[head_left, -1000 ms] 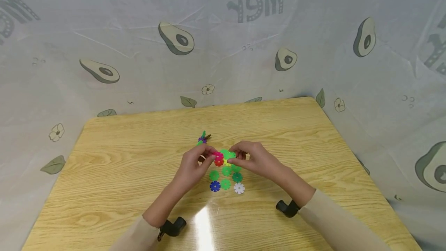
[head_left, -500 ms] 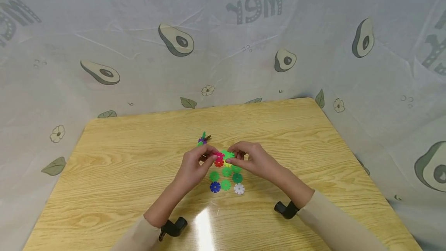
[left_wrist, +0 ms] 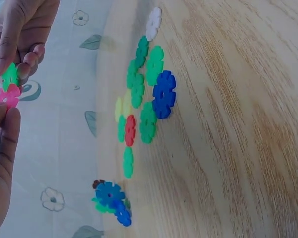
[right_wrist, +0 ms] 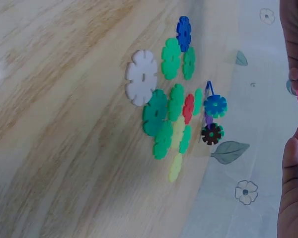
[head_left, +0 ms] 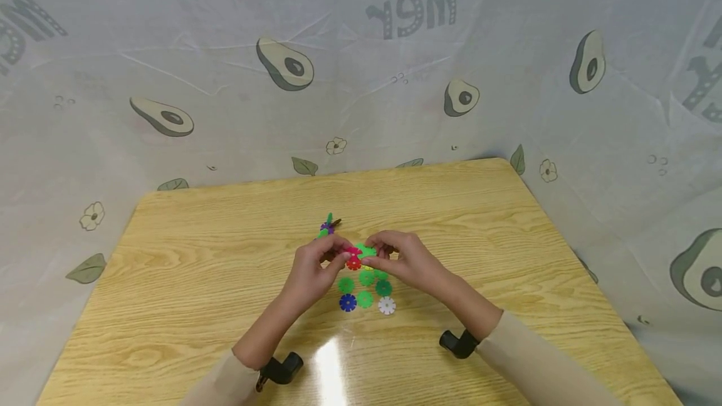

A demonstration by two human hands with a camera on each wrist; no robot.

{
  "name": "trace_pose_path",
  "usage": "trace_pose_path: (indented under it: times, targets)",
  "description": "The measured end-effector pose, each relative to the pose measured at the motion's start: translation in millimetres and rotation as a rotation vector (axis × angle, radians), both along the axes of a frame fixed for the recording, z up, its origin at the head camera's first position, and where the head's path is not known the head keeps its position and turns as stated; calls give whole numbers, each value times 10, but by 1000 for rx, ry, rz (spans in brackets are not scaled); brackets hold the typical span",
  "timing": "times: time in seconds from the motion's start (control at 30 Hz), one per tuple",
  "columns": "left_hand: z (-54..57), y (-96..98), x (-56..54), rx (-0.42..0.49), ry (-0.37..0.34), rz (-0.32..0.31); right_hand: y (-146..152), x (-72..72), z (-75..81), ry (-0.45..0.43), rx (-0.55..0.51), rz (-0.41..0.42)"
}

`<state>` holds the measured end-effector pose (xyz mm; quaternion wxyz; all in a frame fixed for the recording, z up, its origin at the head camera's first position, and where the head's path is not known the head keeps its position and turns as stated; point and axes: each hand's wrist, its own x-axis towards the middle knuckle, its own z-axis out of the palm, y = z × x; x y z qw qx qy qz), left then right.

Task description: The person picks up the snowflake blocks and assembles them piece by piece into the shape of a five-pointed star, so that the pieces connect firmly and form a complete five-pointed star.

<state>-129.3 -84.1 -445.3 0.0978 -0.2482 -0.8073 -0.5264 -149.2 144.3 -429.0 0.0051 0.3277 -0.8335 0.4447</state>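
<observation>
My left hand (head_left: 317, 268) pinches a pink notched building disc (left_wrist: 6, 99) between thumb and finger, held up over the table. Facing it, my right hand (head_left: 410, 260) pinches a green notched disc (left_wrist: 10, 77). The two discs meet edge to edge, the green one's rim overlapping the pink in the left wrist view. Beneath the hands lie loose discs: a red one (left_wrist: 130, 130), a yellow one (right_wrist: 175, 167), a dark blue one (head_left: 348, 302), a white one (head_left: 386, 305) and several green ones (head_left: 365, 299).
Just behind the left hand, a small built cluster of joined discs (left_wrist: 110, 195) in blue, purple, green and brown stands on the wooden table (head_left: 225, 224). A printed avocado curtain (head_left: 366, 99) borders the table's back and sides.
My right hand has shifted slightly left, bringing the green disc closer against the pink one. The left hand stays almost still, and the loose discs lie as before.
</observation>
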Motion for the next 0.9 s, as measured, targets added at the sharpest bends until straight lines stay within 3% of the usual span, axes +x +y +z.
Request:
trace_pose_path:
  times: [0.17,0.33,0.47,0.63,0.8,0.9]
  targets:
    - [28,-4,-16,-6,-4,3,-7,-1,25,-26,7,-12]
    - [68,-20,-31,-5,-59,30,4,-43,81,-44,61,-13]
    - [39,-54,-40,19,-100,44,93,-91,58,-71,67,-41]
    - [-1,-120,-53,54,-124,74,264,-179,-152,-69,166,-60]
    - [-8,-148,-43,60,-140,76,373,-236,-425,-25,402,34]
    - [-3,-149,-48,66,-142,75,390,-256,-507,-20,463,63]
